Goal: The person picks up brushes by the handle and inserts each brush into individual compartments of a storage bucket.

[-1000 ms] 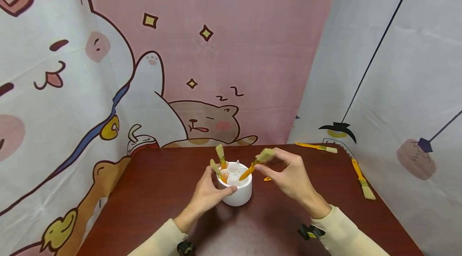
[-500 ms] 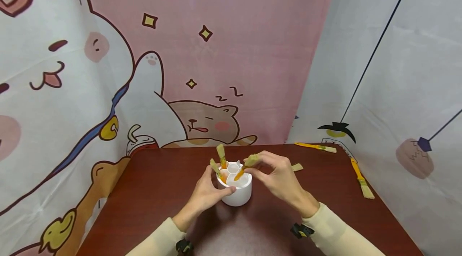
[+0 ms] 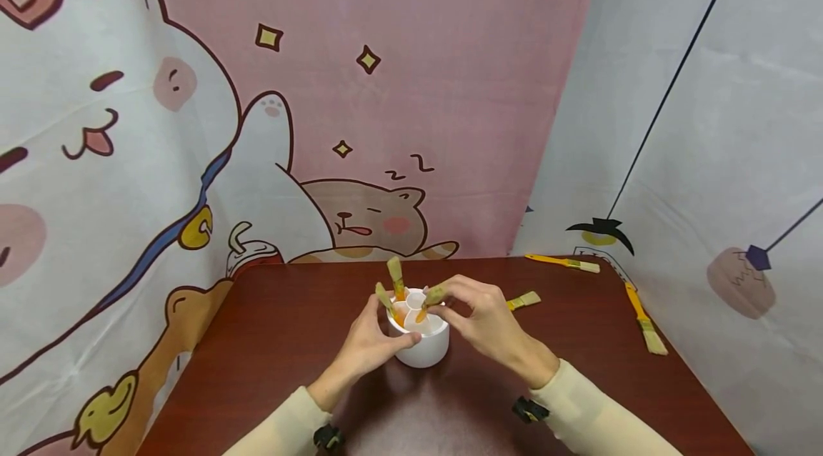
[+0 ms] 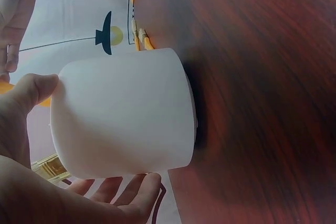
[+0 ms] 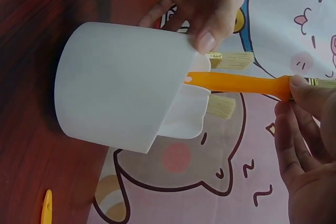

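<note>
A white round holder with inner compartments stands on the table. My left hand grips its left side, thumb at the front rim and fingers around the far side, as the left wrist view shows. Between thumb and fingers my right hand pinches a paintbrush with an orange handle, bristles up. The handle's tip dips just inside the slanted rim in the right wrist view. Two more paintbrushes stand bristles-up in the holder: one at the back, one at the left.
Behind my right hand lies another paintbrush, partly hidden. Two further brushes lie near the table's right side, one at the back edge and one along the right edge. Printed cloth hangs behind the dark red table.
My right hand has moved left and slightly down, bringing the paintbrush over the holder with its handle lower in it. The brush lying behind that hand shows more. My left hand stays put.
</note>
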A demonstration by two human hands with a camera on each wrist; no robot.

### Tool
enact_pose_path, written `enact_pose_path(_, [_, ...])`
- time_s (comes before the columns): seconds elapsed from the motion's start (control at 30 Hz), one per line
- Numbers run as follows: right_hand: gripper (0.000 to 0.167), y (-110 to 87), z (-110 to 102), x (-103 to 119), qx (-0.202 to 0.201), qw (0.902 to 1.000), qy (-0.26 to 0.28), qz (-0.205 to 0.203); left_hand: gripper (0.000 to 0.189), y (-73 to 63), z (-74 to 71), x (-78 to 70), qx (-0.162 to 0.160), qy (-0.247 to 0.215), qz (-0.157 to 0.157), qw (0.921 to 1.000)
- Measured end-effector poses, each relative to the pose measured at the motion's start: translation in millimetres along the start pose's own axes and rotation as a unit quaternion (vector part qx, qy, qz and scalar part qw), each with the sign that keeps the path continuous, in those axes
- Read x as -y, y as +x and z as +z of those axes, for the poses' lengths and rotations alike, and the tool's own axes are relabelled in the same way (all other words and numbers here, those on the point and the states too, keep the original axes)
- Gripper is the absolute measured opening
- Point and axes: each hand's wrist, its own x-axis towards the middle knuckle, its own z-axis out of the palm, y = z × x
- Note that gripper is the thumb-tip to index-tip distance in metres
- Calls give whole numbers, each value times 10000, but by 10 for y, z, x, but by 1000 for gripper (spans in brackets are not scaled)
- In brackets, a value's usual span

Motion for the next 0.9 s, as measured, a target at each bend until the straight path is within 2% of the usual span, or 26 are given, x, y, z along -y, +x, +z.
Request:
enact_pose_path(0.47, [37, -14, 85, -39, 301, 9976, -373, -495, 96, 7, 7, 35, 120, -271, 90, 9995])
enact_pose_path(0.9, [47, -60, 181, -68, 694, 9955, -404, -507, 98, 14, -3, 43, 105, -207, 106, 9997])
